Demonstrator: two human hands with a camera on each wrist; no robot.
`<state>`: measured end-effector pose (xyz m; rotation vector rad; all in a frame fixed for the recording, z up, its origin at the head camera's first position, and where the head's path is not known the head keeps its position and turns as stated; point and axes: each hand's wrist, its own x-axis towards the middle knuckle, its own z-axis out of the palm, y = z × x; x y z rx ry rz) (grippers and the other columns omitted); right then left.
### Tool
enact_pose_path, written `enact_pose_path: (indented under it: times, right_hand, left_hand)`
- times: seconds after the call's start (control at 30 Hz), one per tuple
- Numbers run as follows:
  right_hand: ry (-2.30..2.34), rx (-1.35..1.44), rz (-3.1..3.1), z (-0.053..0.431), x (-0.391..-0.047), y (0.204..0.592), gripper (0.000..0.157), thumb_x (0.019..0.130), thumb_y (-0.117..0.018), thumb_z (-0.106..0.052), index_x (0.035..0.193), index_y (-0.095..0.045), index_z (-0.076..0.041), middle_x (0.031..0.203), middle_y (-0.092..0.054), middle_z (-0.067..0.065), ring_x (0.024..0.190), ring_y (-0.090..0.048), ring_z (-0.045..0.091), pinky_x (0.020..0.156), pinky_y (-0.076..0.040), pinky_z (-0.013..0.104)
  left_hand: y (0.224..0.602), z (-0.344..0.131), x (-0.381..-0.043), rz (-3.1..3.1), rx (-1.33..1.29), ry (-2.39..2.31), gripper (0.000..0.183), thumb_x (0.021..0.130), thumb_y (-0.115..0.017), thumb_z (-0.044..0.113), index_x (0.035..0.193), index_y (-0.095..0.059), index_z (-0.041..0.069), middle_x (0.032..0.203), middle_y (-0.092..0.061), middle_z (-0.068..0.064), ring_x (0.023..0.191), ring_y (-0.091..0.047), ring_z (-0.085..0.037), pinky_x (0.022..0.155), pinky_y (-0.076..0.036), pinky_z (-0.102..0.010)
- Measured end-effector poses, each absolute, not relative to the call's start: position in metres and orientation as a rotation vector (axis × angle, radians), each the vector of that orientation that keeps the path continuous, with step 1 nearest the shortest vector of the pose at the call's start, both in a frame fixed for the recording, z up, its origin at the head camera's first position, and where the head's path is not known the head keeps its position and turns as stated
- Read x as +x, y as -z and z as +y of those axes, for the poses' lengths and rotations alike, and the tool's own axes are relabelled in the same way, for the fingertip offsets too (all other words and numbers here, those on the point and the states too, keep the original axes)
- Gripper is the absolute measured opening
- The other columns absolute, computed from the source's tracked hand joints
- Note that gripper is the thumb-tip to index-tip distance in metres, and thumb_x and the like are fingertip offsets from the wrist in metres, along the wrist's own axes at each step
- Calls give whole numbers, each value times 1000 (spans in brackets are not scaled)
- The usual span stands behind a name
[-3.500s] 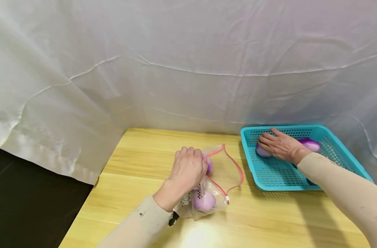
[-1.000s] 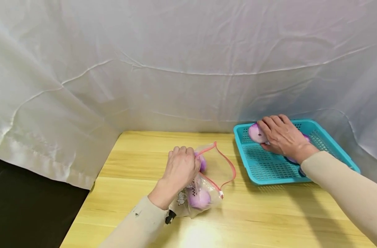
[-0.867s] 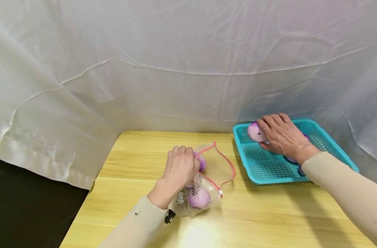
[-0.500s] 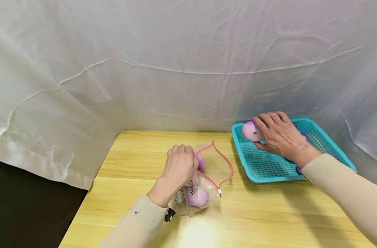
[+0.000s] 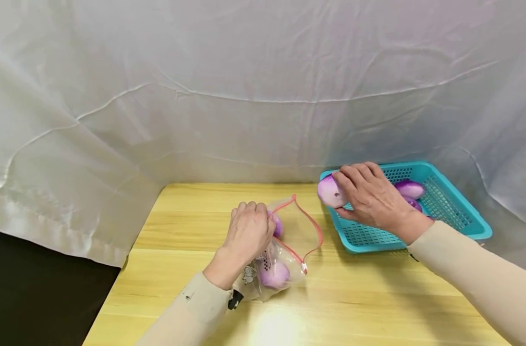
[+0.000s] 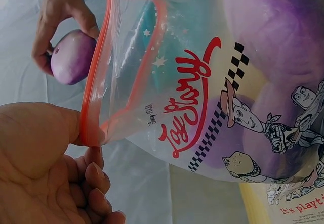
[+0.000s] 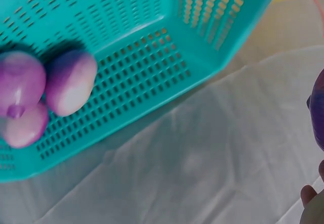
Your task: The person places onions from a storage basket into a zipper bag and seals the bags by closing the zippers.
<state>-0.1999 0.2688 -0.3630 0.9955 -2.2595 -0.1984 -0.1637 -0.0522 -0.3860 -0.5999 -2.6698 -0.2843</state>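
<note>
My left hand [image 5: 247, 235] pinches the red zip edge of a clear plastic zip bag [image 6: 152, 148], as the left wrist view shows close up. The bag's mouth gapes toward the right. Several purple-and-white onion-like vegetables [image 6: 273, 27] lie inside it, partly hidden by print and fingers. My right hand [image 5: 371, 199] grips another purple-and-white onion-like vegetable [image 5: 331, 192], a small dark hole in its pale end, over the left rim of a teal basket [image 5: 375, 247]. More such vegetables [image 7: 71, 85] rest in the basket, grouped at one side in the right wrist view.
A light wooden table [image 5: 193, 216] carries the bag and the basket. Behind it hangs a pale cloth [image 5: 245, 134], close to the basket's back rim. A dark surface [image 5: 42, 293] lies beyond the table's left edge.
Earlier my right hand was down in the basket on a vegetable. It has since lifted that vegetable and moved left over the rim. My left hand keeps hold of the bag.
</note>
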Motion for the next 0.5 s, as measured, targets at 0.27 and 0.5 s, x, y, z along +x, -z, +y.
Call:
enact_pose_path:
  times: [0.27,0.5]
  right_hand:
    - [153,1090,-2238,241,-191,378,81,78,-61,-55,136,-46,0,125,-52,22,110,-48,42,95,-37,56]
    - [210,1189,-2301,219,-187,395,87,72,-75,-56,136,-46,-5,126,-52,15,113,-48,36,103,-35,53]
  left_hand:
    - [384,-53,-164,-2671,-593,290,19,88,-54,23,73,-50,13,68,-45,-1,65,-40,-22,60,-31,-32]
    - [382,-53,-163,-2677,-589,295,18,87,-55,22,72,-50,13,69,-46,-2,65,-41,-23,60,-32,-34]
